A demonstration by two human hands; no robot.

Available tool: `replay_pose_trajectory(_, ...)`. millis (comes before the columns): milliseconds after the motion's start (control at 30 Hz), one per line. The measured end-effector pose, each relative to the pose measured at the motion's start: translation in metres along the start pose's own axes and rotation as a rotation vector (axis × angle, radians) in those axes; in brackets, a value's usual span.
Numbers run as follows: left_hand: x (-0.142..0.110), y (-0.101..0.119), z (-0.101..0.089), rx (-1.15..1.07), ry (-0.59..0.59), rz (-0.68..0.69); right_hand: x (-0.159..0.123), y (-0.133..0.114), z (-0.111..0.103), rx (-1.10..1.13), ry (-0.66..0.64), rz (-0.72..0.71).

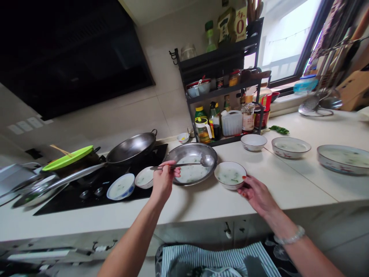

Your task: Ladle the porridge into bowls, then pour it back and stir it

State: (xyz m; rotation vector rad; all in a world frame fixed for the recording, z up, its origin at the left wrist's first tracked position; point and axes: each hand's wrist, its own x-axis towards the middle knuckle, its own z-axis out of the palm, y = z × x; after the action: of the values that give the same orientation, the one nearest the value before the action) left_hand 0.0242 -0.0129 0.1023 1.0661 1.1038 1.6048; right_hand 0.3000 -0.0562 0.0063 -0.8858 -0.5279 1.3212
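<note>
My left hand (164,177) is closed around the handle of a metal ladle (206,160). The ladle's bowl hangs over the right side of a wide steel basin (213,154) that holds white soup with green bits. My right hand (253,192) grips the right rim of a small white bowl (230,185) filled with the same soup, just right of the basin. Left of the basin, another filled bowl (141,184) and a blue-patterned bowl (119,196) of soup stand by the stove.
A wok (131,148) sits on the black stove (95,207), its long handle pointing left, near a lime-green lid or plate (69,157). Further right stand a white bowl (253,142) and two soup-filled dishes (291,154). Behind rises a black rack (216,55) of bottles.
</note>
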Motion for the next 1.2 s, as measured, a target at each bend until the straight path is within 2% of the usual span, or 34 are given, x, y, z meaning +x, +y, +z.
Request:
replay_pose_trajectory(100, 0.009, -0.002, -0.023, 0.086, 0.014, 0.072, 0.0, 0.0, 0.001, -0.009, -0.004, 0.005)
replay_pose_trajectory(200, 0.011, -0.003, -0.044, 0.293, -0.055, 0.175, 0.0, 0.0, 0.0, -0.016, -0.006, 0.002)
replay_pose_trajectory(333, 0.006, -0.004, -0.058, 0.517, -0.126, 0.23, 0.001, 0.001, -0.002, -0.021, -0.013, -0.001)
replay_pose_trajectory(533, -0.004, -0.012, -0.054, 0.543, -0.176, 0.192, 0.002, 0.001, -0.002, -0.023, -0.009, -0.006)
replay_pose_trajectory(633, -0.004, -0.019, -0.047, 0.405, -0.112, 0.115, 0.001, 0.0, -0.001, -0.025, -0.003, -0.002)
replay_pose_trajectory(733, -0.001, -0.025, -0.043, 0.239, 0.007, 0.023, 0.0, -0.001, 0.001, -0.033, 0.006, -0.006)
replay_pose_trajectory(833, 0.004, -0.028, -0.043, 0.146, 0.106, -0.014, 0.0, -0.001, 0.001, -0.049, 0.006, -0.008)
replay_pose_trajectory(1067, 0.009, -0.018, -0.043, 0.089, 0.174, -0.059, 0.002, 0.002, -0.002, -0.04, -0.004, -0.009)
replay_pose_trajectory(1200, 0.01, -0.016, -0.042, 0.091, 0.17, -0.054, 0.002, 0.002, -0.002, -0.044, -0.009, -0.01)
